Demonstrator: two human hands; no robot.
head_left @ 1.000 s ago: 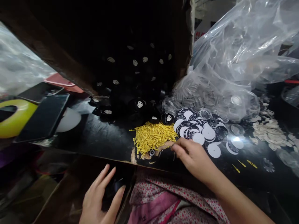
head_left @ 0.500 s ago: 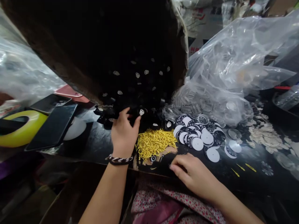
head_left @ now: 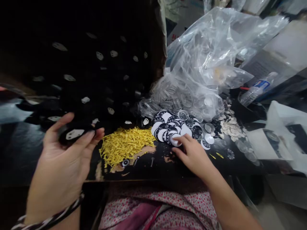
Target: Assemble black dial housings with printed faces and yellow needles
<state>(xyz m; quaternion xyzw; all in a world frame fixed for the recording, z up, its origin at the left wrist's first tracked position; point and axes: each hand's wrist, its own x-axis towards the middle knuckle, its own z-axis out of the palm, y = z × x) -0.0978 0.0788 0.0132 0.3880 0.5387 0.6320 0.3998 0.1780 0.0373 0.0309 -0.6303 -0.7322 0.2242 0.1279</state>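
Close to the camera on the left, my left hand (head_left: 64,156) grips a round black case (head_left: 82,131) with a white, two-holed plate on it, thumb and fingers around its rim. Over the heap of black-and-white dial discs (head_left: 161,127), my right hand (head_left: 192,153) has its index finger on a white dial disc (head_left: 176,139) and the thumb at that disc's lower edge. A pile of small yellow clock hands (head_left: 127,143) lies between my two hands. More black cases (head_left: 145,122) with white plates fill a dark, open box (head_left: 161,60) behind my left hand.
A clear plastic bag (head_left: 211,60) spills clear round covers (head_left: 172,95) behind the discs. Flat beige pieces (head_left: 231,126) lie farther right, near a plastic bottle (head_left: 257,88) and a white box (head_left: 266,143). A small round part (head_left: 125,163) sits near the table's front edge.
The view has swung right. My left hand has taken a black case from the box and brought it nearer to me. My right hand has moved from the front edge onto the disc heap.
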